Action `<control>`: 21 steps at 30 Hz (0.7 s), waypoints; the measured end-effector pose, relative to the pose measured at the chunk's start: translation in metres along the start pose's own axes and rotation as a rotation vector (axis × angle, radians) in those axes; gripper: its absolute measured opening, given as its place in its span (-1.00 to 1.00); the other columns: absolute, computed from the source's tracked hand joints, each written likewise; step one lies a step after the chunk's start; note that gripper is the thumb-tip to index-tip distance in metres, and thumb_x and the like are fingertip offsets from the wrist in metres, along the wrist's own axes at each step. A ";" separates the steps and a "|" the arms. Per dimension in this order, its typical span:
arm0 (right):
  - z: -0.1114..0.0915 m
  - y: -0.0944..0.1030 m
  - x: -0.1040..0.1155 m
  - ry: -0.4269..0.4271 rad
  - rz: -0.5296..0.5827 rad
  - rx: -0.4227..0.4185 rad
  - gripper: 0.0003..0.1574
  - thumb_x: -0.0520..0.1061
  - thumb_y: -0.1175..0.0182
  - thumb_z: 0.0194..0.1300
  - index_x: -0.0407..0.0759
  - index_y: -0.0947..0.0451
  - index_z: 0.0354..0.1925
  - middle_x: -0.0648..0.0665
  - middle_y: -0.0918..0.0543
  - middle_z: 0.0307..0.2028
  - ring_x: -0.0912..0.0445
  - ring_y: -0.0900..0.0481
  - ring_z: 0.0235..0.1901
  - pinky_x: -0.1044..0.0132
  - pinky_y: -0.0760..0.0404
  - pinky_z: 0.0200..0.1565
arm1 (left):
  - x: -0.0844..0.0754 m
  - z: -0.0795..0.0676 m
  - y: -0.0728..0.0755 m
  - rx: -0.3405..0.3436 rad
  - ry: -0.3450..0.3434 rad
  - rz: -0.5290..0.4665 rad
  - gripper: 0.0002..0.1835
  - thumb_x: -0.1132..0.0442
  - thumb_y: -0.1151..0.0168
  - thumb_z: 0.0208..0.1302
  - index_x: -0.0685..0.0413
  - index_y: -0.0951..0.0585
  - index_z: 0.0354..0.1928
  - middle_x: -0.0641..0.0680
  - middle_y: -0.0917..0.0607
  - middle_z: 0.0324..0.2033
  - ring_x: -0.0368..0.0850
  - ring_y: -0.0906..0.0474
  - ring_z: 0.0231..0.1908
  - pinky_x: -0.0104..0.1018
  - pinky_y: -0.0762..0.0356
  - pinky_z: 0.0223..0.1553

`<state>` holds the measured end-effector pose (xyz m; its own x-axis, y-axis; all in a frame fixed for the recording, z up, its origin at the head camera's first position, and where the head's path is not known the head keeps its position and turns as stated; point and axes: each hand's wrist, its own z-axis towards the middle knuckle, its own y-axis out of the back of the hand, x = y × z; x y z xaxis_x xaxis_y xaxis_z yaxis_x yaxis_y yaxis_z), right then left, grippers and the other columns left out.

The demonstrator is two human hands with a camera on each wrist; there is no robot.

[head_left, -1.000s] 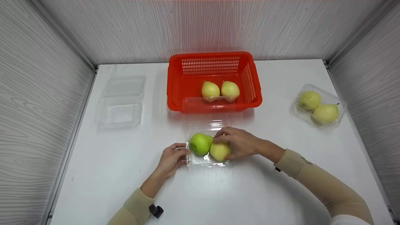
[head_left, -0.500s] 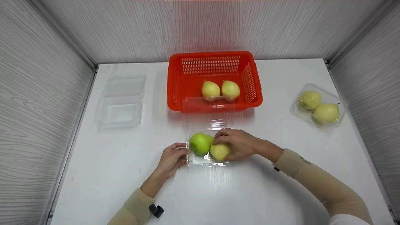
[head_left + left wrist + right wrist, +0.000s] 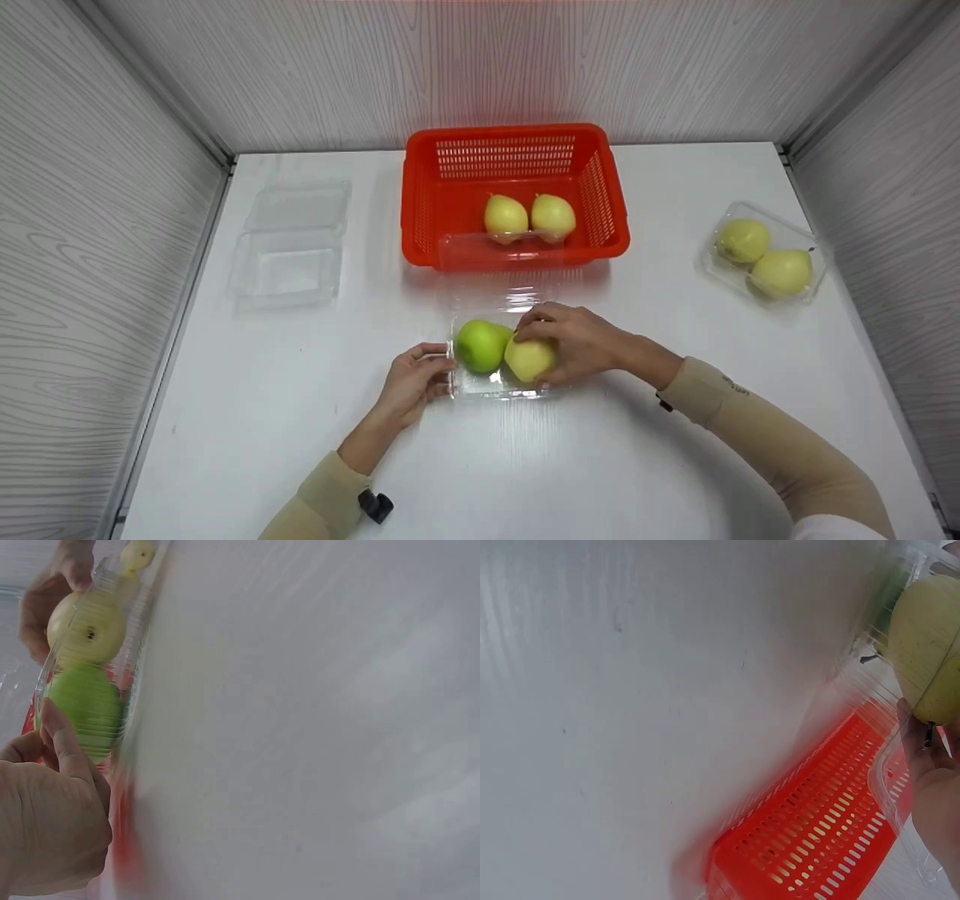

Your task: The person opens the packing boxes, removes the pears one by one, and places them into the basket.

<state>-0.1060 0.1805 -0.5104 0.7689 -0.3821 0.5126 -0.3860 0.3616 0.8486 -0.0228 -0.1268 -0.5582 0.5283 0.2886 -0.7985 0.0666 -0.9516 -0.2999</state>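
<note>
A clear plastic clamshell box (image 3: 480, 386) lies on the table with its lid folded back toward the basket. My left hand (image 3: 411, 384) pinches its left rim between thumb and fingers. Inside, on the left, sits a green pear (image 3: 480, 346), seen through the wall in the left wrist view. My right hand (image 3: 581, 345) grips a pale yellow pear (image 3: 529, 361) on the right side of the box, close against the green one. In the right wrist view, that yellow pear (image 3: 926, 637) shows its dark stem beside my fingers.
A red basket (image 3: 420, 195) behind the box holds two yellow pears (image 3: 553, 217). At the right, another clear box (image 3: 724, 281) contains two yellow pears (image 3: 782, 271). An open clear box (image 3: 289, 274) stands at the left. Wood-grain panels (image 3: 337, 75) surround the table.
My right hand and the yellow pear in it have shifted very slightly, the pear a little up and right. The left hand, box and green pear look the same.
</note>
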 end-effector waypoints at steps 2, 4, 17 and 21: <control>-0.001 0.004 0.000 0.008 0.028 -0.021 -0.31 0.08 -0.65 0.01 0.07 -0.68 0.13 -0.07 -0.67 0.13 0.00 -0.64 0.17 0.05 -0.80 0.03 | 0.000 0.000 0.000 -0.001 0.000 0.002 -0.70 0.45 -0.29 0.37 0.28 -0.54 0.10 -0.03 -0.74 -0.39 -0.23 -0.64 -0.48 -0.45 -0.69 -0.46; -0.001 0.009 -0.001 0.018 0.048 -0.044 -0.31 0.06 -0.65 0.01 0.05 -0.68 0.13 -0.09 -0.67 0.13 -0.01 -0.65 0.15 0.06 -0.80 0.03 | 0.000 0.000 0.000 -0.001 0.002 0.006 -0.70 0.45 -0.29 0.37 0.29 -0.54 0.10 -0.02 -0.74 -0.38 -0.23 -0.64 -0.48 -0.45 -0.69 -0.46; 0.004 0.047 0.004 0.142 0.065 -0.214 -0.29 0.00 -0.67 -0.03 -0.04 -0.68 0.11 -0.16 -0.71 0.07 -0.04 -0.70 0.07 0.11 -0.84 -0.06 | 0.000 0.002 -0.001 -0.006 0.012 0.021 -0.67 0.44 -0.29 0.36 0.29 -0.54 0.12 -0.03 -0.74 -0.40 -0.24 -0.66 -0.49 -0.46 -0.70 -0.45; 0.010 0.068 0.005 0.143 0.034 -0.238 -0.27 0.02 -0.68 -0.05 -0.08 -0.69 0.11 -0.21 -0.69 0.08 -0.08 -0.69 0.09 0.08 -0.85 -0.04 | 0.000 0.003 -0.001 -0.016 0.009 0.024 -0.65 0.44 -0.30 0.35 0.31 -0.53 0.14 -0.02 -0.76 -0.38 -0.24 -0.67 -0.48 -0.45 -0.70 -0.45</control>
<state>-0.1336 0.1951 -0.4491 0.8282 -0.2480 0.5025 -0.2956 0.5684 0.7678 -0.0250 -0.1253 -0.5597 0.5378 0.2651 -0.8003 0.0672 -0.9597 -0.2727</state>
